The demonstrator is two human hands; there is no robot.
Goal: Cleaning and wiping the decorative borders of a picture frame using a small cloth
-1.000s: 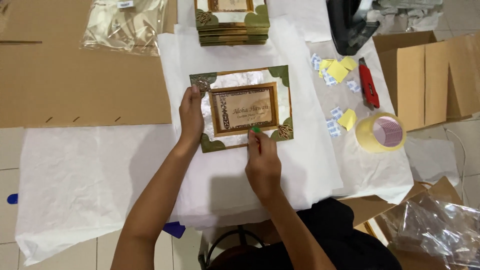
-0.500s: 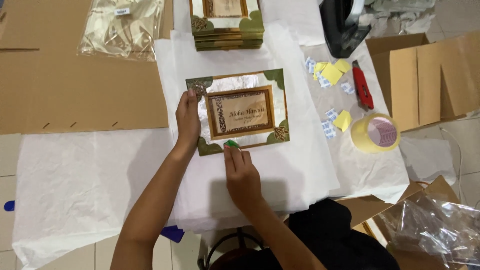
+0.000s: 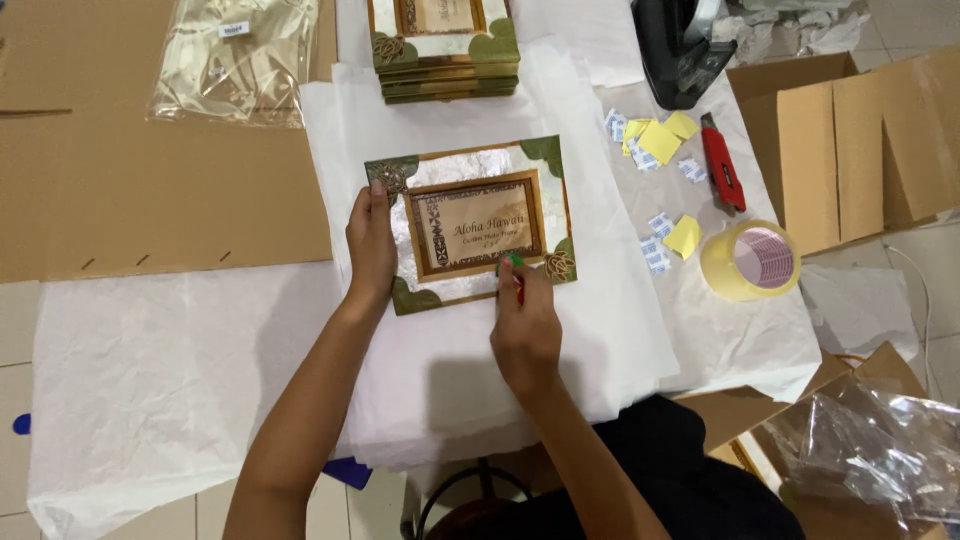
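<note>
A picture frame with a silvery face, green leaf corners and a tan insert card lies on white tissue paper. My left hand grips the frame's left edge, thumb on its face. My right hand is closed on a small red and green object, whose tip touches the frame's lower border near the right corner. A stack of like frames sits at the far edge.
A yellow tape roll, a red utility knife, yellow notes and small white packets lie right. Open cardboard boxes stand far right, flat cardboard left, clear bags top left and bottom right.
My right hand has moved right along the frame's lower border, from under its middle toward the right corner. The left hand keeps its hold on the left edge.
</note>
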